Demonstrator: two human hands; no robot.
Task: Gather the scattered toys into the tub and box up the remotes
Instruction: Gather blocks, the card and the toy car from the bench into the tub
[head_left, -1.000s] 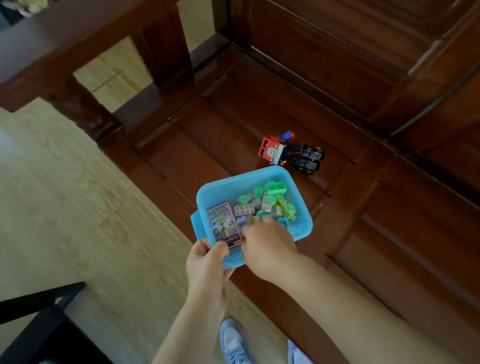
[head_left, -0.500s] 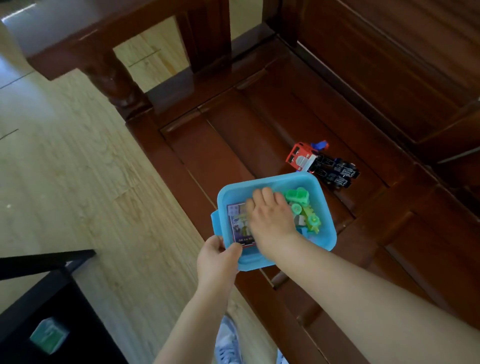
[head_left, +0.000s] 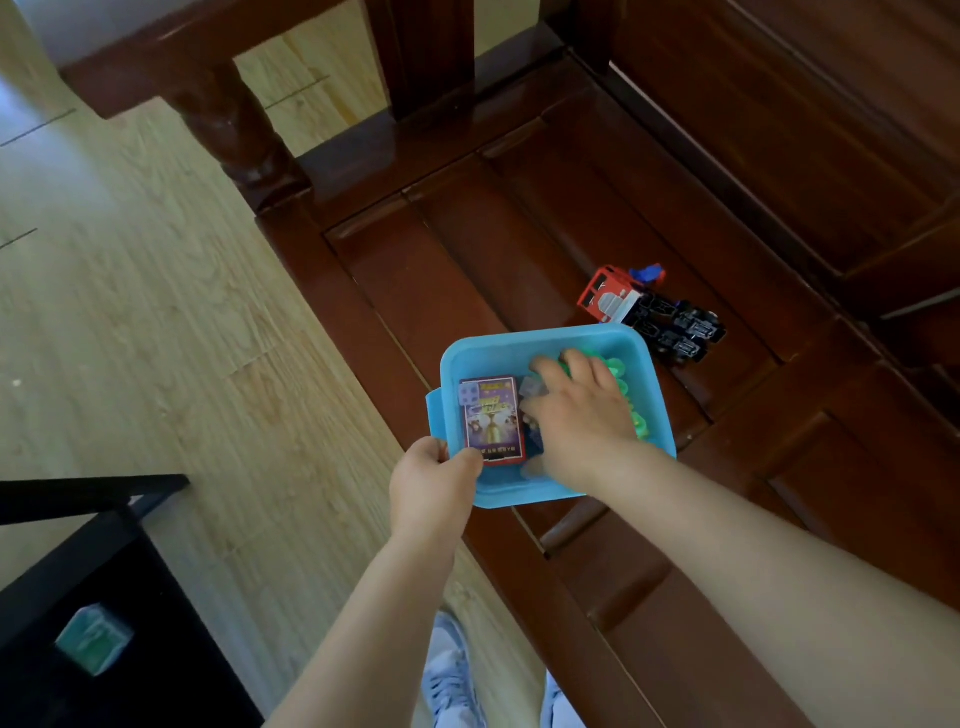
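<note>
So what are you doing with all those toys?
Tidying up. The left hand grips the near corner of the blue tub, which sits on the wooden bench. The right hand is inside the tub, resting on the green building pieces, next to a card pack. A red and black toy truck lies on the bench just behind the tub, not yet packed.

Dim daylight from upper left, glare on floor (head_left: 31, 119), wide-angle bending at edges
</note>
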